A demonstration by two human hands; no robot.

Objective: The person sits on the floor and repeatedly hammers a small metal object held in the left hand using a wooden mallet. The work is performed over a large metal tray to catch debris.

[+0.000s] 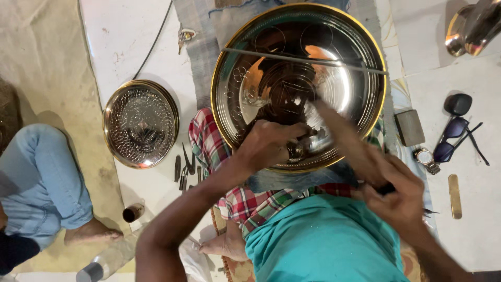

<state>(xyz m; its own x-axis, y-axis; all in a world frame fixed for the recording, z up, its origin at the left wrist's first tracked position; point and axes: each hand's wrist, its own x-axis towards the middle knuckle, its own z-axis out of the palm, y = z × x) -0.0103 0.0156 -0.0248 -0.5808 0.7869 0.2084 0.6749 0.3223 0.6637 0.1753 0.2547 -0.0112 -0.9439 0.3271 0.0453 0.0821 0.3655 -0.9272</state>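
i'm looking down over a teal shirt (323, 240) at a big round metal tray (360, 57) with a brass-coloured rim, lying flat across a checked cloth (209, 141) on the lap, straight ahead of both hands. the left hand (269, 143) is curled tight around a small punch (297, 151), pressing its tip down on the near part of the tray's face, just inside the rim. the right hand (399, 196) is clenched on a dark handle (387, 189) of what looks like a hammer; the shaft blurs up and to the left toward the punch, so its long axis runs diagonally from the lower right over the tray's near edge. the head is smeared by motion and i can't make it out. the left hand is the nearer one to the tray, resting on it; the right sits off the rim, toward the body. a thin straight rod (302, 58) lies across the tray's far half. on the floor to the left there's a smaller patterned plate (141, 124) and a few small tools (185, 169); to the right, sunglasses (454, 133), a wristwatch (427, 158) and a grey block (409, 127). another person's leg in light blue (42, 177) shows at far left
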